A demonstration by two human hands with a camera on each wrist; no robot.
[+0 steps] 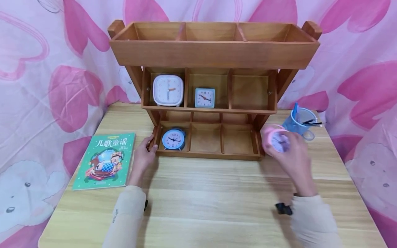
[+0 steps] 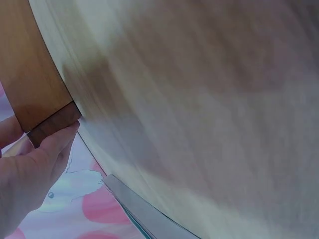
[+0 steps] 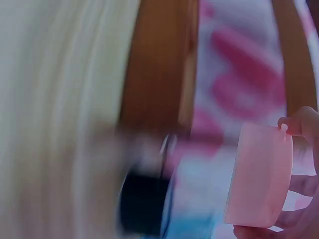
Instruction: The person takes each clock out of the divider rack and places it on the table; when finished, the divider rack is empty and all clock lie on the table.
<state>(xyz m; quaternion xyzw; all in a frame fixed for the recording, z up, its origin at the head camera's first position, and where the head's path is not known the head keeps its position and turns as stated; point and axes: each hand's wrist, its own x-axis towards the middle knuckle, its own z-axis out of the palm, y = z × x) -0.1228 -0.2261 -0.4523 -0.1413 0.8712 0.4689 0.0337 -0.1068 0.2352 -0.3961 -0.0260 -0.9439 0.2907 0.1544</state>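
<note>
My right hand (image 1: pixel 296 160) holds a pink alarm clock (image 1: pixel 278 140) by its edge, off the right end of the bottom tier. In the right wrist view the pink clock (image 3: pixel 261 174) shows its plain side between fingers and thumb. My left hand (image 1: pixel 143 156) grips the left end of the wooden shelf (image 1: pixel 214 55); the left wrist view shows fingers around that corner (image 2: pixel 55 122). A blue round alarm clock (image 1: pixel 173 139) stands in the bottom left compartment. On the middle tier are a white square clock (image 1: pixel 168 90) at left and a small light-blue square clock (image 1: pixel 204 97) in the centre.
A green children's book (image 1: pixel 105 162) lies on the table (image 1: pixel 211 199) left of the shelf. Behind the right hand stands a blue mesh pen holder (image 1: pixel 293 125) with pens. A pink heart-patterned curtain (image 1: pixel 77 93) surrounds the table.
</note>
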